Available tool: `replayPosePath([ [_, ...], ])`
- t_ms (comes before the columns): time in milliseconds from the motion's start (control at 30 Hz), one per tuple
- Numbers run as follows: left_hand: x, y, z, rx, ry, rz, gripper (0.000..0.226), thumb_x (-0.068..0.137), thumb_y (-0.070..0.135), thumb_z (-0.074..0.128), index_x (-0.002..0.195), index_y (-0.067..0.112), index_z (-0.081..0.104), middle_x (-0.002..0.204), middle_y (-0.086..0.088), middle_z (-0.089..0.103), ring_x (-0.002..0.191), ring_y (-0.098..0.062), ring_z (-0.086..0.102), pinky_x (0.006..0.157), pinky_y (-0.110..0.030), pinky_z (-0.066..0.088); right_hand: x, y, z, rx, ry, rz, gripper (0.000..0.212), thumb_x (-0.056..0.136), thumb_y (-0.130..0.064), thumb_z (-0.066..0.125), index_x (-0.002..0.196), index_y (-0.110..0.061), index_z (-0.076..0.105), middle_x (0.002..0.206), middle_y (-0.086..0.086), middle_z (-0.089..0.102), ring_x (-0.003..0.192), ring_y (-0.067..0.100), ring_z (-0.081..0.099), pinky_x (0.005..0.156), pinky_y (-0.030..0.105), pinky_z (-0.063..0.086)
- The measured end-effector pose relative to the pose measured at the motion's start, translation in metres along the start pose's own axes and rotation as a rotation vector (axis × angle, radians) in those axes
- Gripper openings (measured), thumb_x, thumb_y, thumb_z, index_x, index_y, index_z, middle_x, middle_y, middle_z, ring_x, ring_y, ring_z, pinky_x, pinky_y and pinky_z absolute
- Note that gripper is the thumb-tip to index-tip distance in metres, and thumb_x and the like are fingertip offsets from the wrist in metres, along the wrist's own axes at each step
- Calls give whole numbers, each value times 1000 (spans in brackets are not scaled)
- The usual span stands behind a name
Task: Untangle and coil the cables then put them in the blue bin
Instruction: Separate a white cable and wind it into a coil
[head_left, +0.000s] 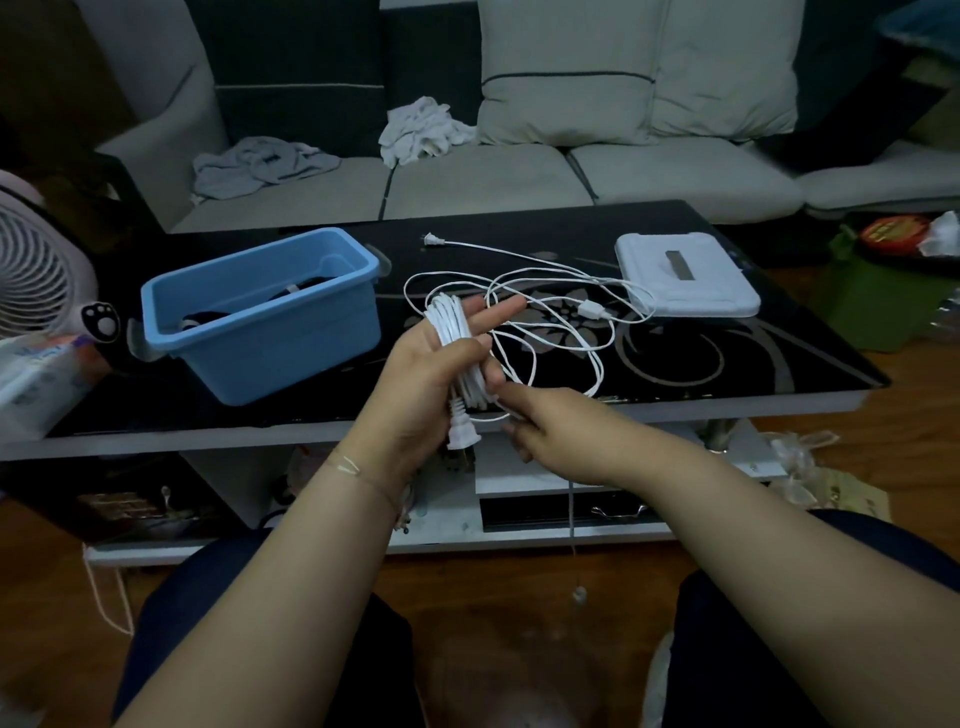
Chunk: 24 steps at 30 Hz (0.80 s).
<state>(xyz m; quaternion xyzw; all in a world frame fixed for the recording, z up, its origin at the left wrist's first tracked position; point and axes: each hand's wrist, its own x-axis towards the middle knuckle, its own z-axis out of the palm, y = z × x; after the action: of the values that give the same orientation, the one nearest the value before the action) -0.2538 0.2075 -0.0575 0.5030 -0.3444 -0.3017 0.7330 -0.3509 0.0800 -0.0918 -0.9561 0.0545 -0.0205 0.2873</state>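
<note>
Fan (31, 270) at 9 o'clock; blue bin (260, 312) at 10 o'clock on table (753, 364), dark cable already inside. Centre: left hand (415, 384) holds white coil (457, 353), thumb clamped across the loops, forefinger straight out, plug (460, 434) hanging below the palm. Right hand (556, 431) at 5 o'clock of coil pinches the free strand just beside it, other fingers loosely curled. Loose cable (545, 312) sprawls on table at 1 o'clock, inline switch (589, 310) mid-run, far plug (430, 239) at 12. White box (685, 275) at 2 o'clock. Cord looks thin, light, limp, slippery, so probably springs open; best pinched across all loops, not by plug
</note>
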Motion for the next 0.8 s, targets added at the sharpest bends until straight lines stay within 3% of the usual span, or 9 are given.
replayPosePath([
  [100, 0, 0, 2, 59, 48, -9, 37, 98, -7, 38, 132, 6, 36, 126, -5, 66, 54, -10, 59, 56, -22, 51, -1, -5, -4, -86, 63, -15, 20, 98, -32, 44, 114, -27, 54, 73, -6, 62, 69, 13, 59, 69, 37, 51],
  [267, 1, -2, 6, 93, 161, -2, 36, 99, -4, 39, 133, 8, 36, 124, 3, 65, 58, -10, 65, 55, -20, 52, -3, -14, -8, -49, 72, -47, 18, 96, -38, 49, 87, -26, 57, 63, -6, 62, 61, 7, 60, 61, 31, 48],
  [433, 4, -5, 2, 339, 208, 27, 45, 100, 0, 39, 142, 6, 25, 128, 8, 61, 68, -13, 70, 61, -22, 54, -5, -14, -12, 147, 6, -60, 6, 96, -27, 54, 92, -31, 58, 58, -27, 60, 57, -5, 58, 59, 20, 46],
  [533, 0, -6, 7, 424, 159, 40, 31, 99, 1, 40, 123, 20, 38, 135, 2, 57, 66, -11, 69, 60, -24, 54, -7, -15, -17, 173, 44, -62, 14, 93, -28, 59, 79, -30, 59, 55, -19, 62, 53, -1, 59, 57, 21, 47],
  [600, -2, -10, 11, 575, 130, 10, 11, 98, 25, 45, 104, 34, 43, 133, 0, 59, 73, -13, 65, 70, -33, 55, -8, -14, -18, 180, 72, -39, 16, 89, -30, 65, 75, -25, 60, 55, -8, 64, 51, 2, 60, 58, 29, 51],
  [633, -3, -11, 12, 659, 117, -30, 14, 94, 45, 44, 103, 35, 47, 127, -1, 62, 82, -14, 64, 80, -38, 55, -8, -14, -19, 175, 89, -32, 16, 87, -30, 67, 74, -22, 61, 56, -6, 64, 51, 5, 61, 59, 31, 51],
  [700, -3, -14, 11, 811, 51, -73, 64, 80, 78, 31, 102, 23, 54, 110, -3, 67, 89, -10, 64, 85, -38, 52, -9, -13, -22, 187, 139, -24, 16, 83, -29, 67, 71, -19, 61, 55, -8, 62, 49, 7, 60, 57, 32, 50],
  [733, -2, -14, 10, 868, -21, -86, 80, 75, 84, 25, 99, 15, 57, 97, -6, 70, 81, -10, 66, 79, -36, 52, -10, -12, -24, 188, 168, -22, 16, 79, -31, 64, 70, -18, 61, 55, -9, 61, 48, 7, 58, 56, 32, 49],
  [800, -3, -13, 12, 844, -221, -136, 88, 74, 83, 27, 94, 5, 61, 75, -8, 71, 63, -16, 69, 64, -32, 53, -12, -10, -31, 139, 210, -4, 23, 71, -41, 59, 67, -18, 60, 58, -6, 62, 52, 12, 58, 56, 35, 50],
])
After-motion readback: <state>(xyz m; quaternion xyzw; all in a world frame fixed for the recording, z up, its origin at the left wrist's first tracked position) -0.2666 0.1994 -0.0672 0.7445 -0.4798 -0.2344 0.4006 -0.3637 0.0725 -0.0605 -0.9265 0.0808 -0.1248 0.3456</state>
